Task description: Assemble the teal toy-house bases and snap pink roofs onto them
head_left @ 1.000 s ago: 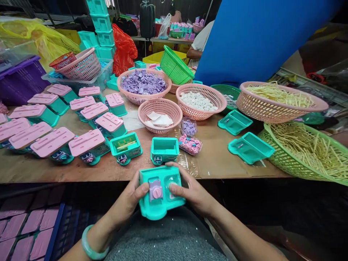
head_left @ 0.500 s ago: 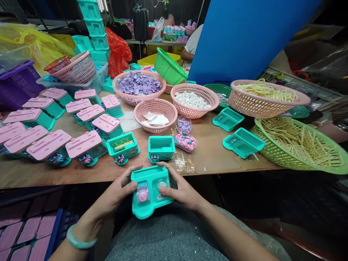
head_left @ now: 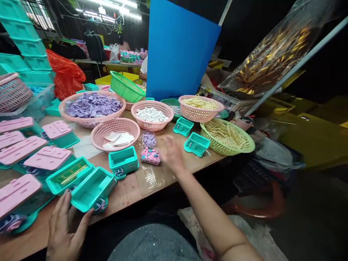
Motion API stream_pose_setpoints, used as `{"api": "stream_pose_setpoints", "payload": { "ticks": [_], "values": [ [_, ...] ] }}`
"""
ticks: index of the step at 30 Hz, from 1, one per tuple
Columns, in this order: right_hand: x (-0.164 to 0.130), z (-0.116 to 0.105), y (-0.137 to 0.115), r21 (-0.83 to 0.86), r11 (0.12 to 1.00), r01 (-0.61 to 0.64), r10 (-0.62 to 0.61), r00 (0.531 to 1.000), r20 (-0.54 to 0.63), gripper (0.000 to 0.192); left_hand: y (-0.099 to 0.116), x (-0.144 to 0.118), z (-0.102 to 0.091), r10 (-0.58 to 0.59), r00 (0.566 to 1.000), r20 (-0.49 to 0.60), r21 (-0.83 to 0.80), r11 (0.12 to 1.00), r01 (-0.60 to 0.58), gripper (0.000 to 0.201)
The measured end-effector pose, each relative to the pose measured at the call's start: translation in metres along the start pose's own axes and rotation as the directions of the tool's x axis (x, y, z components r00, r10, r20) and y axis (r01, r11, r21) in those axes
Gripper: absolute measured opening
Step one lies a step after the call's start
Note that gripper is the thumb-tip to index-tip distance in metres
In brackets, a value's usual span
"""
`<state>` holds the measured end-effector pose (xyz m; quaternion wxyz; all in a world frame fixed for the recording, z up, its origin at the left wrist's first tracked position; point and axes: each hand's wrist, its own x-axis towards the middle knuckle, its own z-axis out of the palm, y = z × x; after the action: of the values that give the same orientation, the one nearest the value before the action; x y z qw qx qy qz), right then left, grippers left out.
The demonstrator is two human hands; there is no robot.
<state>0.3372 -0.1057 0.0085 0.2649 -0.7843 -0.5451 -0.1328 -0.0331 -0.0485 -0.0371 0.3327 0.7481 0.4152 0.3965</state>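
1. Near left, the left hand is resting with thumb and fingers wide apart against the near end of an open teal box; I cannot tell whether it is gripping.
2. That box is sitting by the near edge of the worktop, close beside a stick-filled box on its left.
3. Over to the right hand! It's blurring above the worktop, just right of a packet of pink pieces; I cannot tell how wide its fingers are standing or whether they are holding anything.
4. A packet of purple pieces is lying just beyond the pink one.
5. Farther right, two teal cases are lying beside a green basket.
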Motion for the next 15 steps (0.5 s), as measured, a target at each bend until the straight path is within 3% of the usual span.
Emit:
{"api": "stream_pose_setpoints", "payload": {
  "ticks": [2,3,5,7,9,10,12,13,15],
  "values": [
    [-0.004,-0.027,0.056,-0.197,0.929,-0.312,0.308,0.95,-0.053,0.05,-0.001,0.003,0.0,0.149,0.987,-0.066,0.228,0.965,-0.13,0.087],
    [-0.008,-0.039,0.081,-0.257,0.88,-0.399,0.404,0.914,-0.038,0.05,0.002,0.003,-0.001,0.204,0.974,-0.101,0.298,0.94,-0.166,0.09],
    [-0.017,-0.058,0.118,-0.253,0.863,-0.436,0.447,0.894,-0.016,0.04,0.014,0.003,0.0,0.259,0.949,-0.18,0.335,0.923,-0.189,0.097],
    [-0.022,-0.07,0.131,-0.201,0.887,-0.415,0.425,0.905,0.007,0.035,0.037,0.006,0.005,0.271,0.935,-0.23,0.264,0.942,-0.208,0.094],
    [-0.021,-0.079,0.119,-0.123,0.92,-0.372,0.379,0.924,0.04,0.035,0.068,0.015,0.017,0.233,0.961,-0.152,0.049,0.972,-0.228,0.078],
    [-0.019,-0.083,0.106,-0.033,0.943,-0.332,0.334,0.939,0.084,0.035,0.085,0.022,0.025,0.21,0.977,-0.037,-0.107,0.971,-0.213,0.069],
    [-0.012,-0.093,0.071,0.249,0.947,-0.203,0.151,0.965,0.215,0.034,0.117,0.042,0.042,0.104,0.968,0.227,-0.367,0.93,-0.014,0.065],
    [-0.008,-0.098,0.05,0.418,0.9,-0.124,0.006,0.962,0.273,0.034,0.13,0.053,0.05,0.052,0.931,0.361,-0.45,0.884,0.126,0.073],
    [0.001,-0.107,0.007,0.637,0.771,0.015,-0.271,0.913,0.305,0.032,0.148,0.072,0.06,0.013,0.821,0.571,-0.55,0.748,0.371,0.085]
  ]
}}
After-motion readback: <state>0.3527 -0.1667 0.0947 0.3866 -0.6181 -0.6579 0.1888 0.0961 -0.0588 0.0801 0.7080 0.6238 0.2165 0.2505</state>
